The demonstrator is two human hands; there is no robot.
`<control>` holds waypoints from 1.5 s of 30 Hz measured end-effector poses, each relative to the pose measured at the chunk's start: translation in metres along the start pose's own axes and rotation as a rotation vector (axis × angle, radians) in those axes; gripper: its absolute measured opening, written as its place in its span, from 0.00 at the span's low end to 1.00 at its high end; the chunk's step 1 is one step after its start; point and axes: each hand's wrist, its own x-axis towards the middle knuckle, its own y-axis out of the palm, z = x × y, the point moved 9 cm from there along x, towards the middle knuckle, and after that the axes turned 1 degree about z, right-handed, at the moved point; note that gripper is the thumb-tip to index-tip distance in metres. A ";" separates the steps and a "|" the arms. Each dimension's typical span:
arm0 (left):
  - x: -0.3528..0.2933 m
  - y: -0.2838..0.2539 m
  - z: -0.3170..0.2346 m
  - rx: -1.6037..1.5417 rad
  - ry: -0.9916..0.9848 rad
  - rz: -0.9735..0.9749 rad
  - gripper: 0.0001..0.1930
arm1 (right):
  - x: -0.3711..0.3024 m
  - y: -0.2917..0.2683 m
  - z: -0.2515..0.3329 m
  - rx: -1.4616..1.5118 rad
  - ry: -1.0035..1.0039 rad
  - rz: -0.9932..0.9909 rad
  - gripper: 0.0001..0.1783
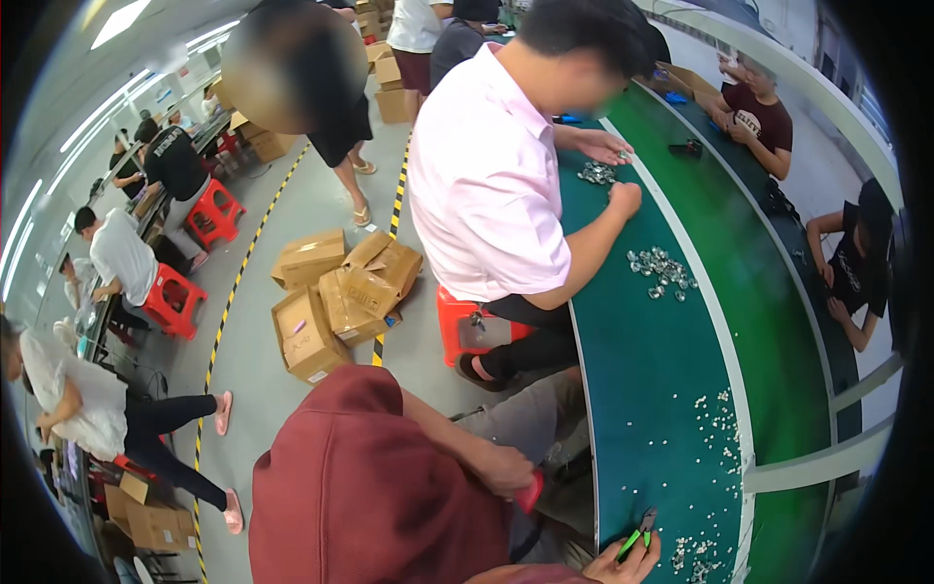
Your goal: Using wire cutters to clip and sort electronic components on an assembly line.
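Note:
My right hand [634, 565] is closed around a small pair of cutting pliers [645, 531] with green handles and dark jaws, at the table's near edge. Small white pieces [699, 557] lie loose just right of it, with more scattered pieces [718, 420] farther up the green tabletop [632, 350]. Low over my lap, left of the table edge, my left hand [502, 471] has its fingers closed on a red object [530, 492] whose kind I cannot make out. My maroon sleeve and shoulder [360, 477] fill the lower middle.
A co-worker in a pink shirt [486, 175] sits beyond me on a red stool [462, 321], handling small shiny parts [597, 173]. Another pile of shiny parts [662, 273] lies nearer. A green conveyor belt [720, 234] runs alongside. Cardboard boxes [341, 302] stand on the floor.

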 end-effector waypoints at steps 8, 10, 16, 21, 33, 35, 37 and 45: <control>0.004 0.057 0.002 -0.097 -0.090 0.157 0.25 | -0.004 -0.001 -0.001 -0.016 -0.082 -0.056 0.23; 0.006 0.063 0.007 -0.117 -0.096 0.141 0.25 | -0.005 -0.002 0.002 -0.019 -0.068 -0.059 0.24; 0.017 0.077 0.008 -0.103 0.001 0.188 0.24 | -0.016 0.017 -0.021 0.058 -0.003 -0.094 0.13; -0.003 0.067 -0.002 -0.101 0.017 0.083 0.25 | -0.013 0.013 -0.015 0.083 0.019 -0.088 0.12; 0.033 0.060 0.014 -0.216 -0.165 0.200 0.20 | -0.015 0.016 -0.023 0.047 0.041 -0.101 0.12; 0.038 0.065 0.005 -0.167 -0.150 0.221 0.20 | -0.016 0.017 -0.025 0.047 0.046 -0.094 0.12; 0.039 0.068 0.001 -0.122 -0.136 0.239 0.20 | -0.017 0.019 -0.023 0.020 0.033 -0.094 0.12; 0.048 0.104 0.019 -0.256 -0.003 0.407 0.26 | -0.027 0.001 -0.011 -0.080 -0.008 -0.091 0.23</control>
